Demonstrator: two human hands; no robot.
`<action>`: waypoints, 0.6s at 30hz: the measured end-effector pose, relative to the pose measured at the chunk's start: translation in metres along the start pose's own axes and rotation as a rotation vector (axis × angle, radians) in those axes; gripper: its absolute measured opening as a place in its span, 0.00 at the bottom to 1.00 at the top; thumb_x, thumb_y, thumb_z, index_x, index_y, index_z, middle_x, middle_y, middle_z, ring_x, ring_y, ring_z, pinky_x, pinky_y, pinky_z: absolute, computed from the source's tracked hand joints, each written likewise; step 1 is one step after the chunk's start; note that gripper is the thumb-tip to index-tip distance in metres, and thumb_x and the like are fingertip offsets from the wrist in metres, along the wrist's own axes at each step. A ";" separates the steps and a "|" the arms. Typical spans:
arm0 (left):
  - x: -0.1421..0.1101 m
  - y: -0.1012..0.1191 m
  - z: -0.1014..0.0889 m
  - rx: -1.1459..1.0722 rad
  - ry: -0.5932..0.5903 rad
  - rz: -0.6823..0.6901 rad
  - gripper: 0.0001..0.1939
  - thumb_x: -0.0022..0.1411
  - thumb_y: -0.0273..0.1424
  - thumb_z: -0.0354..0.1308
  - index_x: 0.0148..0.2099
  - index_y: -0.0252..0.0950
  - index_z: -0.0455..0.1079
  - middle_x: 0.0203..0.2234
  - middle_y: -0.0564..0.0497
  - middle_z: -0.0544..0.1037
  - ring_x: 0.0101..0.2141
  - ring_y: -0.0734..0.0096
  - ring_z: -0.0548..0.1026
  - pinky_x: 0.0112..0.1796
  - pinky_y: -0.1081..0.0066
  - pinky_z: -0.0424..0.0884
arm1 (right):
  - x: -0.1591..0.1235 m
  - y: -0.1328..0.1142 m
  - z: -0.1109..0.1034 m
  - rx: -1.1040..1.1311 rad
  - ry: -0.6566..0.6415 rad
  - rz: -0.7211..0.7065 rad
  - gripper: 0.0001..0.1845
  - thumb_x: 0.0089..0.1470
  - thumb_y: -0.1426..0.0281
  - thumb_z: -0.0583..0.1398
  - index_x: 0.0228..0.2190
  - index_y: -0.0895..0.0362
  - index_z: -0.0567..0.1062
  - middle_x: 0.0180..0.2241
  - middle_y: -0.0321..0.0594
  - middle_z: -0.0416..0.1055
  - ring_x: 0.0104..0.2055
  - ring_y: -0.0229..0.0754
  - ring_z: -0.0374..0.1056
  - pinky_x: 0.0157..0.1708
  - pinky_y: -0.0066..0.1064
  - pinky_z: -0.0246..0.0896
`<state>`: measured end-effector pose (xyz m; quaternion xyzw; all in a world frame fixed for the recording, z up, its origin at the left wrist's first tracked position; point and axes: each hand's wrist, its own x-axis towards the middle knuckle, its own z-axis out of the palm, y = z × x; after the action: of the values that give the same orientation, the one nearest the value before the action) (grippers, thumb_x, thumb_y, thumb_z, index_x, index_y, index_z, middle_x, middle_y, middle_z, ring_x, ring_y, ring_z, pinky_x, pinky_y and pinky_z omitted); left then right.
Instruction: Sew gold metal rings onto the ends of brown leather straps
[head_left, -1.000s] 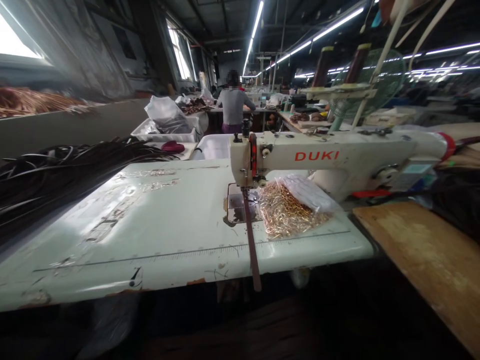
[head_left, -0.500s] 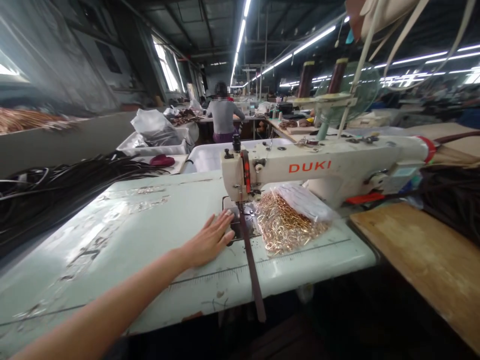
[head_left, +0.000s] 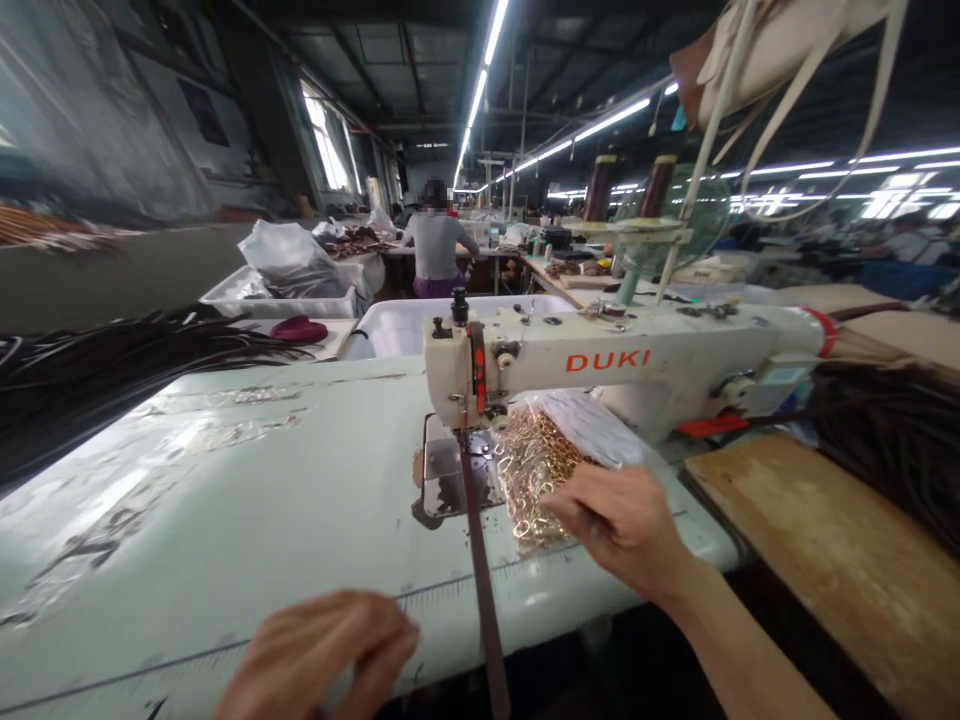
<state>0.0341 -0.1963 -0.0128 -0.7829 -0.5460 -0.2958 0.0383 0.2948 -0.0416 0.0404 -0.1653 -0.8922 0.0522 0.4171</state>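
A narrow dark brown strap runs from under the presser foot of the sewing machine over the table's front edge. To the left of the strap, at that edge, my left hand is closed with bent fingers, and whatever they may hold is hidden. My right hand is at the near right side of a clear plastic bag of gold metal hooks. Its fingers are curled in against the thumb; I cannot make out what is between them. The bag lies right of the needle on the pale green table.
Dark straps are heaped at the left, beside a white bin of plastic bags. A wooden board adjoins the table on the right. Thread spools stand behind the machine. A person works farther back.
My left hand has left the machine's plate and drawn back toward the table's front edge, its fingers now bent. My right hand has come into view at the bag. The camera view has shifted slightly.
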 end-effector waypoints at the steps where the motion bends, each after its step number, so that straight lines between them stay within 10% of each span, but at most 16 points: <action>1: 0.018 -0.009 -0.001 0.029 -0.065 -0.043 0.11 0.66 0.40 0.52 0.46 0.46 0.72 0.39 0.54 0.79 0.40 0.66 0.78 0.43 0.70 0.75 | 0.006 0.011 0.008 -0.001 -0.100 0.013 0.08 0.58 0.74 0.59 0.27 0.57 0.73 0.21 0.33 0.68 0.22 0.34 0.62 0.23 0.29 0.51; 5: 0.076 -0.037 0.016 0.096 -0.299 -0.179 0.30 0.64 0.51 0.49 0.61 0.38 0.61 0.58 0.42 0.66 0.56 0.51 0.66 0.53 0.53 0.67 | 0.019 0.049 0.030 -0.119 -0.422 -0.014 0.06 0.55 0.75 0.60 0.35 0.54 0.76 0.28 0.33 0.73 0.30 0.36 0.68 0.27 0.28 0.52; 10: 0.089 -0.044 0.040 0.125 -0.541 -0.103 0.43 0.59 0.59 0.46 0.66 0.34 0.53 0.63 0.37 0.54 0.61 0.45 0.54 0.56 0.48 0.60 | 0.026 0.068 0.049 -0.176 -0.637 -0.088 0.06 0.57 0.67 0.59 0.36 0.51 0.76 0.31 0.34 0.74 0.32 0.39 0.69 0.28 0.30 0.50; 18: 0.099 -0.044 0.032 0.440 -0.287 0.281 0.39 0.64 0.55 0.43 0.56 0.23 0.67 0.52 0.32 0.69 0.49 0.48 0.72 0.43 0.61 0.75 | 0.056 0.081 0.074 -0.161 -0.729 -0.027 0.14 0.58 0.64 0.56 0.27 0.54 0.79 0.25 0.37 0.76 0.28 0.42 0.71 0.26 0.31 0.49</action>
<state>0.0318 -0.0844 -0.0004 -0.8577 -0.4829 -0.0484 0.1698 0.2254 0.0570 0.0143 -0.1566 -0.9854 0.0319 0.0585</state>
